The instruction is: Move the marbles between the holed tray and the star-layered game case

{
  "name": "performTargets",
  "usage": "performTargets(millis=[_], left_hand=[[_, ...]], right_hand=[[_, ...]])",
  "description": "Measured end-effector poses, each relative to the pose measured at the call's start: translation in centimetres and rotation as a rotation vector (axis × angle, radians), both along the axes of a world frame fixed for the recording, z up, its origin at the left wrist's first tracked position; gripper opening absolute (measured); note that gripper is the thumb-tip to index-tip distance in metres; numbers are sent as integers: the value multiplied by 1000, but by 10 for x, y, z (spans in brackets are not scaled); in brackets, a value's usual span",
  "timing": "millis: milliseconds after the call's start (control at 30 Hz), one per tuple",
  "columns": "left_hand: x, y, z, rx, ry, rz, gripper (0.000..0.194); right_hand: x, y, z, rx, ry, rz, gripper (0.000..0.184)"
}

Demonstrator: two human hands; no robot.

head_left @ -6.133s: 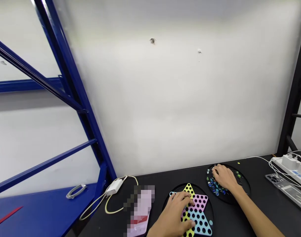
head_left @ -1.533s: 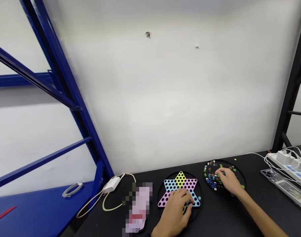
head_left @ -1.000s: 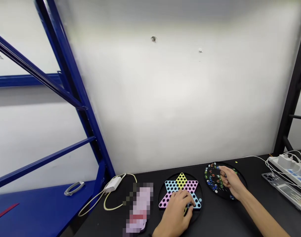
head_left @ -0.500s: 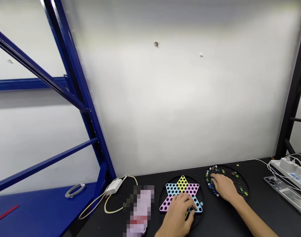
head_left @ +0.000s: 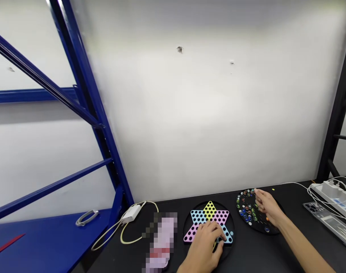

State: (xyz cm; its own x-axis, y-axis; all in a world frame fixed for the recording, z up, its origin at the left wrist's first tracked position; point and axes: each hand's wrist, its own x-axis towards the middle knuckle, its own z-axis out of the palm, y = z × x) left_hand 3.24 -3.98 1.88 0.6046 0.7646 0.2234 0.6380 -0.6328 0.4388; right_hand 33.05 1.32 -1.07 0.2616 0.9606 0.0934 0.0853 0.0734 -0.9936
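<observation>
A Chinese checkers board [head_left: 198, 217] with a yellow, blue and pink star full of round holes lies on the black table. My left hand [head_left: 205, 242] rests over its near part, fingers curved and apart, hiding several holes. To the right is a round black tray [head_left: 260, 226] holding several coloured glass marbles [head_left: 248, 218], mostly gathered at its left side. Over this tray my right hand [head_left: 266, 206] is raised with thumb and forefinger pinched together. Whatever the pinch holds, if anything, is too small to make out.
A white power adapter [head_left: 131, 214] with a pale cable and a blurred-out pinkish object [head_left: 164, 239] lie left of the board. At the far right are a power strip [head_left: 336, 195] with white cables and a clear case [head_left: 329, 222]. A blue metal frame [head_left: 96, 102] stands left.
My right hand has lifted from the marbles and moved right, its fingers now pinched. The marbles have shifted toward the tray's left side. My left hand stays on the board.
</observation>
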Motion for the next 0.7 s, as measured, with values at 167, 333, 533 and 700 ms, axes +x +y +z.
performTargets(millis=[167,333,533,700], left_hand=[[0,0,0,-10,3,-4,19],[1,0,4,-31,4,9,19],[1,0,5,-45,11,7,20],[1,0,2,-47,1,4,19]], right_hand=[[20,-5,5,-43,480,18,34],[32,0,-12,-112,-180,-152,38],[45,-7,-18,-221,-935,-105,32],[38,-13,-15,-292,-1104,-13,23]])
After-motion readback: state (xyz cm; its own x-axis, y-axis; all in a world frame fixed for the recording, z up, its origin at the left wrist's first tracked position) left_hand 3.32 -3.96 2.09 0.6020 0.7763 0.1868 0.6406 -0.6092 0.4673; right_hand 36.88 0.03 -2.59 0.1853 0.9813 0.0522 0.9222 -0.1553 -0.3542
